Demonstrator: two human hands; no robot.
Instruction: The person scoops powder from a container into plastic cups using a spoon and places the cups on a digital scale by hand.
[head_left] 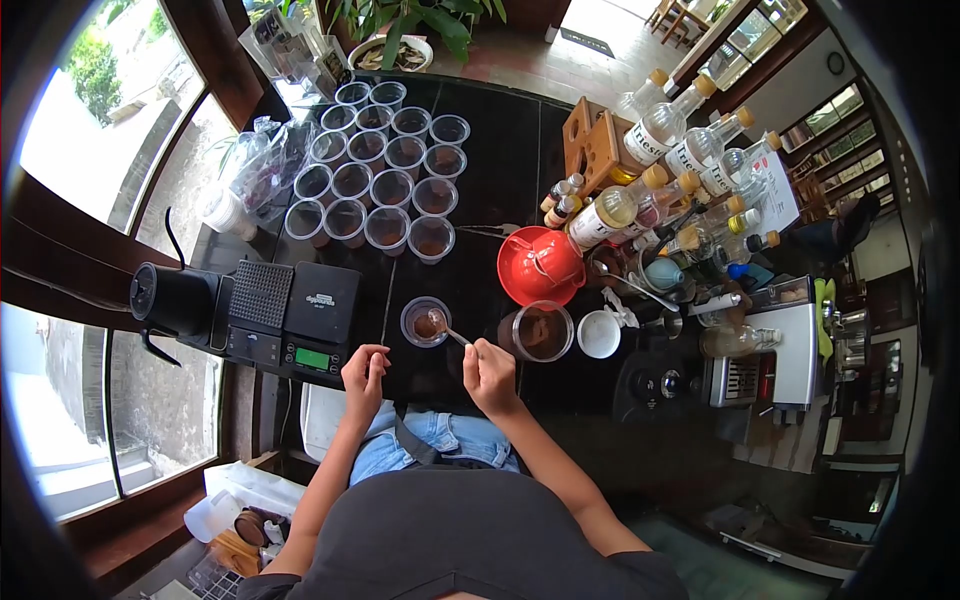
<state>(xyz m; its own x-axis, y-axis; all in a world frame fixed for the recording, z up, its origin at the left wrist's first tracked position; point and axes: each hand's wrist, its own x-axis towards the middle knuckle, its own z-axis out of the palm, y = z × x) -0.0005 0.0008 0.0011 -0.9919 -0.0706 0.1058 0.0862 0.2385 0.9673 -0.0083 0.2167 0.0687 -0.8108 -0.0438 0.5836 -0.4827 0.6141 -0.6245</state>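
Observation:
My right hand (490,375) is closed on the handle of a small spoon (455,336), whose tip reaches into a clear plastic cup (409,331) with brown powder in it. My left hand (366,376) is curled closed near the table's front edge, left of that cup; whether anything is inside it cannot be made out. Right of the spoon stands a larger clear container (541,331) with brown powder. A small white bowl (599,334) is beside it. Farther back, several clear plastic cups (389,188) stand in rows, with brown powder visible in many.
At the left are a black digital scale (322,302) and a black kettle (172,303). A red cup on a red saucer (513,270) sits beyond the large container. Labelled glass bottles (655,133) and a wooden rack (597,150) stand at the right.

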